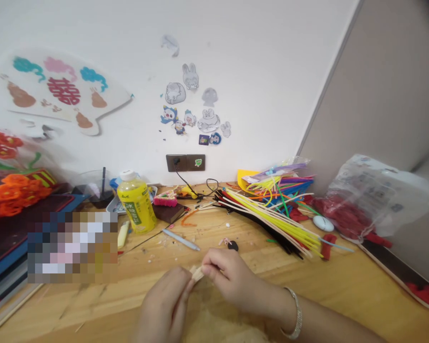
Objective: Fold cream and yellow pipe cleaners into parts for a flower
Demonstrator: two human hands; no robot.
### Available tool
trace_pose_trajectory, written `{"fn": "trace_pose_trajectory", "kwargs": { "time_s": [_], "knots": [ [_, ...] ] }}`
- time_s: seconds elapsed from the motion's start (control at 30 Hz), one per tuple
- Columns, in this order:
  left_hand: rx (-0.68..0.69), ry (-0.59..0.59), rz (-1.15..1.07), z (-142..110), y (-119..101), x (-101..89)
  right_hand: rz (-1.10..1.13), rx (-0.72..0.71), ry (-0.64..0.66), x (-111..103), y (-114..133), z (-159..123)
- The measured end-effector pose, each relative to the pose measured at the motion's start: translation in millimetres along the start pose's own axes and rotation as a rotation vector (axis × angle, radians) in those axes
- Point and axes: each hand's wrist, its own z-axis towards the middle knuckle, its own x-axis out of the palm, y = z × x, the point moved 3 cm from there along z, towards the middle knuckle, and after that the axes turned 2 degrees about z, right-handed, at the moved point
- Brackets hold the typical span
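Over the front middle of the table, my left hand and my right hand meet at a small cream piece, which looks like bunched pipe cleaner. Both hands are closed: the right pinches its upper end between thumb and fingers, while the left fingers grip its lower end. Part of it is hidden by the fingers. Just beyond the hands lie a small black round piece with a pink curl and a pale blue pen. A fan of loose pipe cleaners in yellow, cream and black spreads to the right.
A yellow drink bottle stands at the left, near orange pipe-cleaner flowers. More coloured pipe cleaners, a white egg-shaped object and a plastic bag with red material lie at the right. A wall socket with a cable is behind.
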Motion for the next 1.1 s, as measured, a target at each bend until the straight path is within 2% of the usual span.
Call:
{"fn": "trace_pose_trajectory", "kwargs": {
  "time_s": [0.1,0.23,0.3,0.47,0.57,0.67,0.8,0.9,1.0,1.1],
  "knots": [
    [-0.062,0.009,-0.049,3.7,3.6,-0.5,0.057,0.073,-0.041,2.5,-3.4,0.3],
    [-0.154,0.093,-0.086,8.5,10.4,2.9,0.359,0.196,0.035,11.1,-11.0,2.2],
    [-0.163,0.149,-0.07,9.0,13.5,5.6,0.417,0.203,0.034,12.1,-15.0,3.9],
    [-0.151,0.178,0.109,4.4,27.2,14.9,0.064,0.193,-0.152,0.6,-32.0,10.6],
    [-0.133,0.249,0.169,1.4,35.2,23.7,-0.056,0.272,-0.128,0.0,-45.7,12.7],
    [-0.129,0.285,0.145,2.4,38.4,27.2,-0.085,0.289,-0.092,4.5,-52.8,11.6],
    [-0.214,0.223,-0.004,9.3,40.8,22.3,-0.068,0.305,-0.032,12.3,-52.7,8.0],
    [-0.35,0.181,-0.213,13.8,44.8,19.4,-0.019,0.292,-0.065,14.5,-48.8,6.4],
    [-0.45,0.162,-0.469,15.0,46.4,20.6,0.137,0.253,-0.109,16.9,-46.3,5.3],
    [-0.493,0.141,-0.583,12.6,44.7,22.7,0.367,0.244,-0.095,22.3,-47.3,3.7]
  ]
}}
